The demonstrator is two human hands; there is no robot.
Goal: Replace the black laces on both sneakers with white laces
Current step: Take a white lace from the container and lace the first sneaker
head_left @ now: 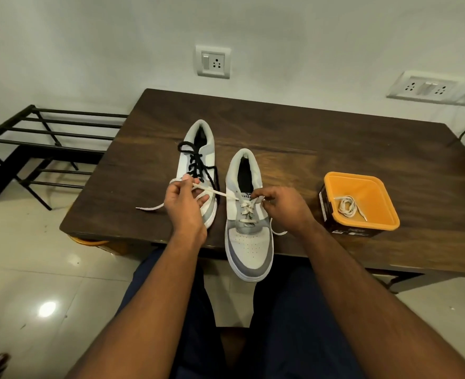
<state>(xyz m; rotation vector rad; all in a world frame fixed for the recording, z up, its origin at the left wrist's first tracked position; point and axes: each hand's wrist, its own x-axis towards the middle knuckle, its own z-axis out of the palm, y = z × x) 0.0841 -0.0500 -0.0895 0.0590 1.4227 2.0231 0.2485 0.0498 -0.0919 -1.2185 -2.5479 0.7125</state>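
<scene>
Sneakers, a grey-and-white pair with smooth panels and perforated toes, lie side by side on the dark wood-grain table (335,138) as I watch from the head camera. On the right sneaker (249,242), whose toe overhangs the near edge, a flat white lace (246,212) already criss-crosses the lower eyelets. My left hand (183,203) holds one end of that lace in curled fingers, drawn taut across the left sneaker (198,160), which is still strung with a loose, round black lace (195,160). My right hand (280,206) pinches the lace at the upper eyelets. Well to the right, a square orange-lined tub (362,187) holds a second white lace (347,206), coiled.
</scene>
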